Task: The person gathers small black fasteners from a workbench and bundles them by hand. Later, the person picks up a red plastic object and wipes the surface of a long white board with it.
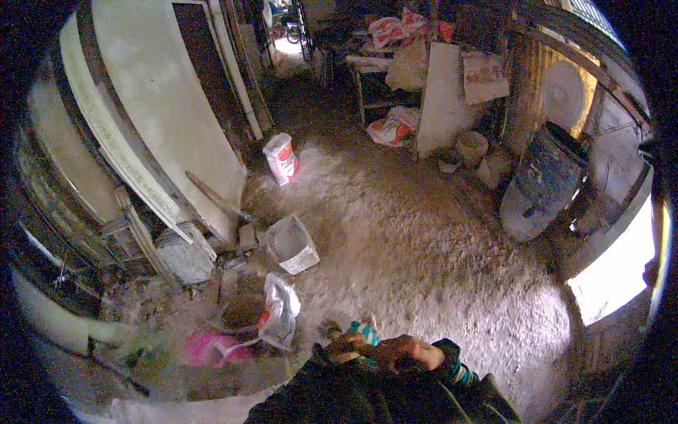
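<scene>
My left hand (346, 348) and my right hand (412, 351) are close together in front of my body at the lower middle. Both have their fingers curled in. Right beyond them shows a piece of teal-and-white striped cloth (363, 331); whether either hand grips it is hidden. Dark sleeves (452, 353) cover my arms, with a striped cuff (462, 372) showing at the right wrist. Left of my hands, an open white-and-red sack (281, 307) slumps on the floor.
A white bucket (289, 246) and an upright white-and-red bag (282, 160) stand ahead on the rough floor. A pink item (212, 348) lies at lower left. Boards (152, 85) lean along the left. A dark barrel (542, 182) tilts at right, near small buckets (471, 147).
</scene>
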{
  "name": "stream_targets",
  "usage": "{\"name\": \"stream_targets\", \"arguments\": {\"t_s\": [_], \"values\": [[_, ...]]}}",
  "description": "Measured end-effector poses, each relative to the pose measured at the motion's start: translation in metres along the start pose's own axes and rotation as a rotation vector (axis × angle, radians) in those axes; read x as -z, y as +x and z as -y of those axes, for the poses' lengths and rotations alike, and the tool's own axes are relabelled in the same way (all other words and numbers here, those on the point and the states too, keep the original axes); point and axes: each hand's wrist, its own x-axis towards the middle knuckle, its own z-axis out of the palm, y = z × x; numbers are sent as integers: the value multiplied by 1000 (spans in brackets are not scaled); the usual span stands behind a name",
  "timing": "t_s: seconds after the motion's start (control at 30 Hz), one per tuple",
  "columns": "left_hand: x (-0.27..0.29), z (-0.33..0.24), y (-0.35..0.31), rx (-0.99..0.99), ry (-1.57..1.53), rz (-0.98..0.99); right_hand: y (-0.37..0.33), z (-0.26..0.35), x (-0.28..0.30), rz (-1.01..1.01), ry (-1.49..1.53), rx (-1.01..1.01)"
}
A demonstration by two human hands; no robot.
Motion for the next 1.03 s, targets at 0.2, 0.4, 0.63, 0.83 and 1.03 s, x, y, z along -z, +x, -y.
{"name": "stream_targets", "arguments": {"t_s": [0.2, 0.4, 0.63, 0.83, 1.03], "values": [[54, 72, 128, -8, -82, -39, 51, -44, 151, -145, 282, -205], [161, 110, 299, -169, -120, -29, 134, -17, 305, -537, 199, -342], [311, 98, 481, -422, -38, -228, 208, 46, 440, -147, -329, 22], [403, 98, 613, -469, 138, -368, 237, 3, 582, -230, -362, 307], [388, 201, 671, -391, 167, -648, 254, -164, 739, -528, -445, -193]]}}
